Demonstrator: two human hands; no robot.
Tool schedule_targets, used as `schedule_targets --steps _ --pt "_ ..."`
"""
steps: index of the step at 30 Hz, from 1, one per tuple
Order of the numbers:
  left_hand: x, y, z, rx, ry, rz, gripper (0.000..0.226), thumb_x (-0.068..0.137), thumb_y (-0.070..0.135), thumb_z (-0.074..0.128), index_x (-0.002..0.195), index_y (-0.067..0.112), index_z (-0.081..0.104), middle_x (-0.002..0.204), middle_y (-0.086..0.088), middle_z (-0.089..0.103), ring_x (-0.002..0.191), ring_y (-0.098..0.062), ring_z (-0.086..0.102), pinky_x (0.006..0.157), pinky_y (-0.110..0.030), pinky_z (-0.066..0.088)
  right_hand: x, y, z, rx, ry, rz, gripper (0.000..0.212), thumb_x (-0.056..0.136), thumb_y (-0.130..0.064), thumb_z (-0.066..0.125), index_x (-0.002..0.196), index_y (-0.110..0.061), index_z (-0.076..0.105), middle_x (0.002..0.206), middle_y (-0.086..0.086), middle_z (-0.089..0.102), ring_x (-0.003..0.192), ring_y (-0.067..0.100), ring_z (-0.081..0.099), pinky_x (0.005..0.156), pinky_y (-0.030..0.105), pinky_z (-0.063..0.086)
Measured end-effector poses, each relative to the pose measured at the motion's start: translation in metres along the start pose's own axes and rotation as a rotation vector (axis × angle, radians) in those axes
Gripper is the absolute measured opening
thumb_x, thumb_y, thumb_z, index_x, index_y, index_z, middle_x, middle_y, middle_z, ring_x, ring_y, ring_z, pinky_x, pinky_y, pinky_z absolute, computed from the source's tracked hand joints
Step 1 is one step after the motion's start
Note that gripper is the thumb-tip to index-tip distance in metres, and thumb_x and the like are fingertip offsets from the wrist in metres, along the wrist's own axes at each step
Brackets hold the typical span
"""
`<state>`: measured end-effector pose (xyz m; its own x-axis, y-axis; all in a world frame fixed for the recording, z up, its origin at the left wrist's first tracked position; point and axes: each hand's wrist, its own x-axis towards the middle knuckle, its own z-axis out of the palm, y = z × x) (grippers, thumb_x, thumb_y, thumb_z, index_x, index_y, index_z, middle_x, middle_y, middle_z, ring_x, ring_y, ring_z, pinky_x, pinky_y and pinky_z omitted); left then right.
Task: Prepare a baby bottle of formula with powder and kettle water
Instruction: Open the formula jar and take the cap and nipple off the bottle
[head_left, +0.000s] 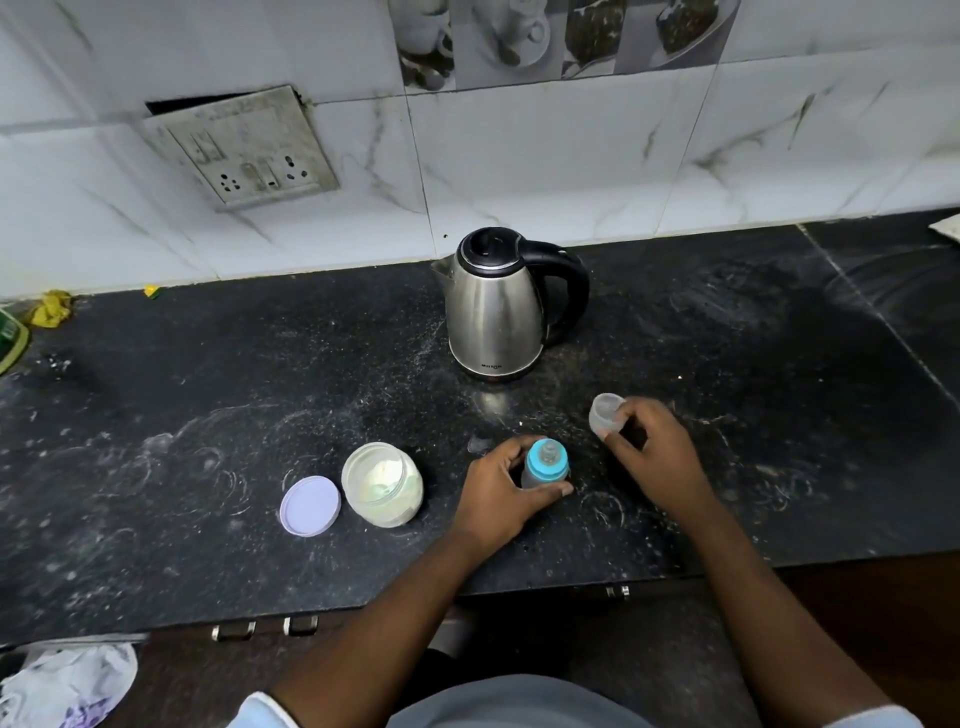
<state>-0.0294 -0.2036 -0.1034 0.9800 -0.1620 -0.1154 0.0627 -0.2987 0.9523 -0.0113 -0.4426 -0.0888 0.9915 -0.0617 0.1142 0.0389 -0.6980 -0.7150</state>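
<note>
A small baby bottle (545, 465) with a blue collar and clear teat stands upright on the black counter (208, 415). My left hand (501, 491) wraps around its body. My right hand (657, 457) holds the bottle's clear cap (605, 413) at its fingertips, to the right of the bottle and apart from it. An open clear jar of pale formula powder (383, 484) stands left of the bottle, its lilac lid (310, 505) lying flat beside it. Behind, a steel kettle (496, 306) with a black handle and shut lid sits by the wall.
The counter's front edge runs just below my wrists, with cabinet handles (265, 629) under it. A wall socket plate (244, 148) hangs at the upper left. A yellow cloth (51, 309) lies at the far left, and a plastic bag (67, 680) sits at the bottom left.
</note>
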Motion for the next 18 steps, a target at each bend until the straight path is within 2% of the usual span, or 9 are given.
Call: schedule_targets --steps 2,5,10,18 --pt "-0.001 0.001 0.0 0.009 0.004 0.004 0.056 0.076 0.02 0.1 0.125 0.026 0.072 0.118 0.015 0.079 0.111 0.006 0.073 0.095 -0.01 0.053 -0.001 0.012 0.013 -0.106 -0.012 -0.031 0.023 0.086 -0.015 0.079 0.099 -0.016 0.061 0.108 0.001 0.065 0.101 0.022 0.06 0.084 0.033 0.046" --pt "-0.001 0.002 -0.001 0.011 0.003 0.012 0.057 0.076 0.021 0.1 0.125 0.027 0.072 0.119 0.015 0.079 0.112 0.004 0.073 0.095 -0.011 0.053 -0.004 0.018 0.022 -0.219 -0.026 -0.022 0.023 0.085 -0.018 0.081 0.1 -0.015 0.064 0.11 0.004 0.067 0.103 0.026 0.06 0.087 0.038 0.048" --pt "-0.001 0.0 0.001 0.005 0.006 0.019 0.058 0.075 0.022 0.101 0.122 0.035 0.07 0.119 0.016 0.079 0.114 0.003 0.073 0.099 -0.013 0.053 -0.006 0.016 0.021 -0.247 -0.025 -0.011 0.036 0.084 -0.023 0.082 0.116 -0.018 0.066 0.129 0.005 0.065 0.118 0.028 0.057 0.099 0.046 0.049" --pt "-0.001 0.0 0.0 -0.005 -0.002 0.03 0.058 0.075 0.019 0.101 0.123 0.033 0.07 0.119 0.017 0.078 0.114 0.004 0.072 0.099 -0.012 0.052 -0.007 0.004 0.017 -0.237 -0.055 0.011 0.048 0.086 -0.025 0.08 0.131 -0.02 0.063 0.143 0.004 0.056 0.133 0.029 0.044 0.109 0.035 0.034"
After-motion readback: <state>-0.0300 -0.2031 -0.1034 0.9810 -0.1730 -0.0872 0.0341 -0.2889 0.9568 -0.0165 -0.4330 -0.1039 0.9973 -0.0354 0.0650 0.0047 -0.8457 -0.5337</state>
